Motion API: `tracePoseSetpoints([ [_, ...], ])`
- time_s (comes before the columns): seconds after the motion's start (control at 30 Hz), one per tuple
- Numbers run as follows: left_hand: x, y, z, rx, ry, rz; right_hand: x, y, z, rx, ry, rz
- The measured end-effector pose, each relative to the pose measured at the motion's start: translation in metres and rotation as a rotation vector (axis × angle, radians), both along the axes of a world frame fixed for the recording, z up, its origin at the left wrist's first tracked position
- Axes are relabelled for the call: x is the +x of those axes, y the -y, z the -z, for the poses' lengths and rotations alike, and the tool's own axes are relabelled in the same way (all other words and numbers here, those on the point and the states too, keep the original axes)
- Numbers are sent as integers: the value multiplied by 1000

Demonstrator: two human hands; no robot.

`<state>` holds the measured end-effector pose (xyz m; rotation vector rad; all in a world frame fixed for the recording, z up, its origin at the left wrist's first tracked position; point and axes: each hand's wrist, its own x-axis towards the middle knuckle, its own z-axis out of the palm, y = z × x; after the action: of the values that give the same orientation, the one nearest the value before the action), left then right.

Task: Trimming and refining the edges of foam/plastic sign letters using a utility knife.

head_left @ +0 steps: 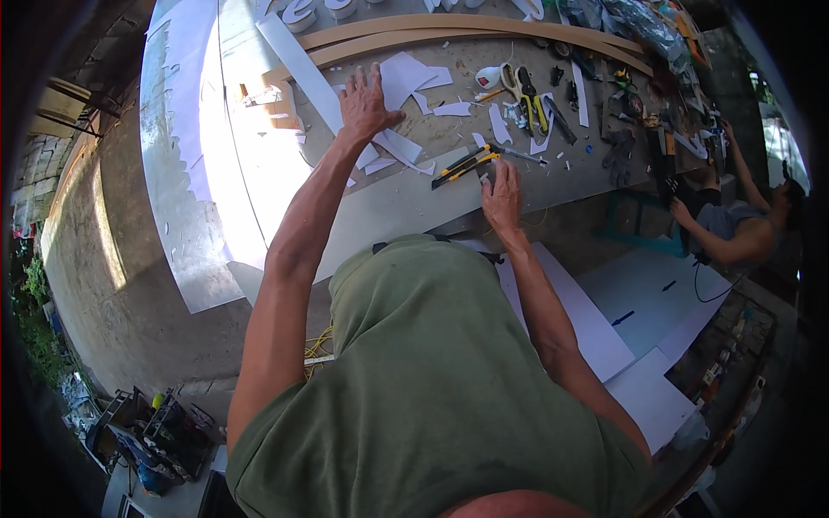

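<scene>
My left hand (365, 105) lies with fingers spread over a long pale strip (304, 69) and white cut pieces on the workbench. Beside its fingers is a larger angular white sheet piece (404, 79). My right hand (503, 200) is at the bench's near edge, thumb apart from the fingers, with no held thing that I can make out. Just left of its fingertips lies a yellow-and-black utility knife (466, 166). A slim metal tool (523, 155) rests beyond the fingers. Smaller white offcuts (499, 124) are scattered between the hands and the tools.
Yellow-handled snips (541, 114), scissors (511, 82) and a white bottle (489, 77) lie farther back. Curved brown strips (466, 26) cross the bench's far side. A dark glove (618, 158) is at right. Another person (734, 226) sits there. White sheets (577, 315) lean below the bench.
</scene>
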<state>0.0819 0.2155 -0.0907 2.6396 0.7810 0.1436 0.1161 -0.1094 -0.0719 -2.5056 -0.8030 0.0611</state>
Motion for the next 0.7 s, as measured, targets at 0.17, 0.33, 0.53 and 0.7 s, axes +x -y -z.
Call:
tracePoseSetpoints([
  [0.17, 20, -11, -13, -111, -142, 64, 27, -13, 5, -39, 154, -279],
  [0.33, 7, -20, -25, 54, -31, 79, 40, -18, 7, -196, 277, -321],
  [0.53, -64, -39, -62, 124, -23, 26, 59, 0, 13, -300, 192, -106],
  [0.7, -108, -41, -60, 77, -55, 161, 67, -4, 11, -301, 227, -77],
])
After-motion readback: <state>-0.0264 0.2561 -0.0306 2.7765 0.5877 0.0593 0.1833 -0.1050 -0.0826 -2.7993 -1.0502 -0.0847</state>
